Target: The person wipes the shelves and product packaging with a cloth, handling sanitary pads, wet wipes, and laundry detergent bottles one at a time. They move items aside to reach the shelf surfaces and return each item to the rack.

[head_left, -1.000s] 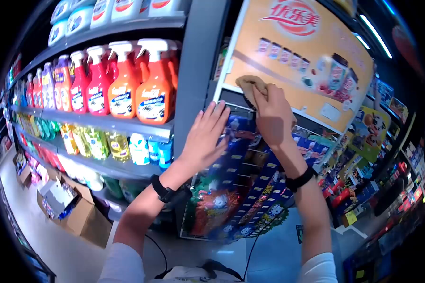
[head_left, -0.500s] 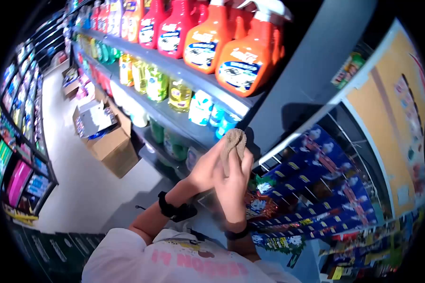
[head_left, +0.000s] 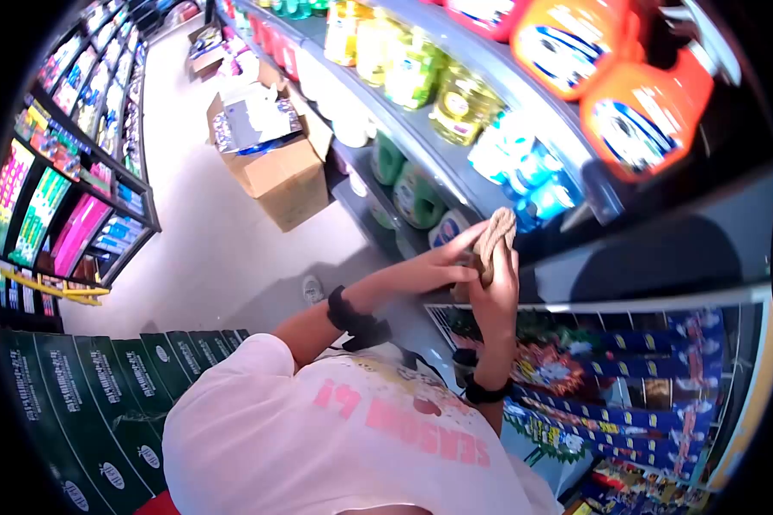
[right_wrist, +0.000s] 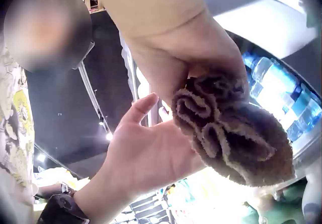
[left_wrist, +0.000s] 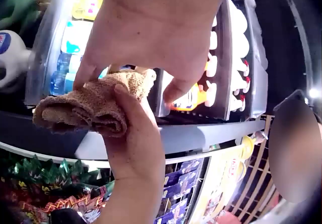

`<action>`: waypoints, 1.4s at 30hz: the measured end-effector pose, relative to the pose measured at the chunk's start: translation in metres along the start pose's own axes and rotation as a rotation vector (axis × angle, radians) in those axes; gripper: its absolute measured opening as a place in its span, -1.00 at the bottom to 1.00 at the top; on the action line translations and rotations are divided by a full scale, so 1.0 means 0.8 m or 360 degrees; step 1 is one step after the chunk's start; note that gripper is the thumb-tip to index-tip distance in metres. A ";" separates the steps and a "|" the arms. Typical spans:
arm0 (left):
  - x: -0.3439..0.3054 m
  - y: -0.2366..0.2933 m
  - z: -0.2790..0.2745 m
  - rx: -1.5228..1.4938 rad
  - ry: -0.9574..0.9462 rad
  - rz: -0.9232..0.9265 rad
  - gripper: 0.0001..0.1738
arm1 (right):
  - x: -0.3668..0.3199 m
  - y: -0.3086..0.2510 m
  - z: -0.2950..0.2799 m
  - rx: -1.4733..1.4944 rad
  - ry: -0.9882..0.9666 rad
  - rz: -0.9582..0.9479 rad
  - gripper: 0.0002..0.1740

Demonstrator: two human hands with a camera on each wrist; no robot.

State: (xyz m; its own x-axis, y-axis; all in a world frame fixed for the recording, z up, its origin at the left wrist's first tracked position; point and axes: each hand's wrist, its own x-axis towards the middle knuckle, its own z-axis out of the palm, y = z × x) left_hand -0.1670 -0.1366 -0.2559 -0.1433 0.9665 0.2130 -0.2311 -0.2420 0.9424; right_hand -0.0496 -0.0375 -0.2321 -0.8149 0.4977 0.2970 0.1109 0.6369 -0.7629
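A brown terry cloth [head_left: 496,239], folded into a thick bundle, is gripped in my right hand [head_left: 496,300]. The right thumb presses on the cloth [left_wrist: 88,105] in the left wrist view. My left hand [head_left: 438,270] meets the bundle from the other side, with its fingers extended against it. In the right wrist view the left palm [right_wrist: 151,151] shows, its thumb spread away from the cloth and its fingertips hidden behind it. Both hands are in front of the lower shelf, close to blue bottles [head_left: 541,193].
Orange spray bottles [head_left: 640,116] stand on the upper shelf, yellow detergent bottles [head_left: 464,103] below. A wire snack rack [head_left: 610,378] is at right. An opened cardboard box [head_left: 288,176] sits in the aisle, and green cartons [head_left: 86,403] line the near left.
The right hand has come away from the yellow display panel with the cloth. My left hand has left the rack's edge and joined it. The view has turned left and down.
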 end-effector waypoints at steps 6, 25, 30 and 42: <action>-0.077 0.002 -0.122 0.0286 0.0592 -0.0092 -0.24 | 0.056 -0.057 0.139 -0.0135 -0.0333 -0.0013 -0.20; -0.547 0.192 -0.401 0.0381 0.2621 0.0160 -0.77 | 0.184 -0.353 0.682 0.0991 -0.1672 -0.0879 -0.59; -0.642 0.203 -0.523 0.0436 0.2774 0.0044 -0.78 | 0.221 -0.401 0.814 0.1010 -0.1833 -0.0794 -0.76; -0.816 0.336 -0.686 0.0279 0.3166 0.0377 -0.67 | 0.310 -0.630 1.077 0.0945 -0.2346 -0.1101 -0.74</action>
State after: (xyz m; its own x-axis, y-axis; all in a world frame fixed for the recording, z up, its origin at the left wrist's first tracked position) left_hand -0.6633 -0.8797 -0.2833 -0.8407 -0.5324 -0.0992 0.0095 -0.1976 0.9802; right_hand -0.7979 -0.7420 -0.2687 -0.4477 -0.8797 0.1604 -0.3867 0.0287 -0.9218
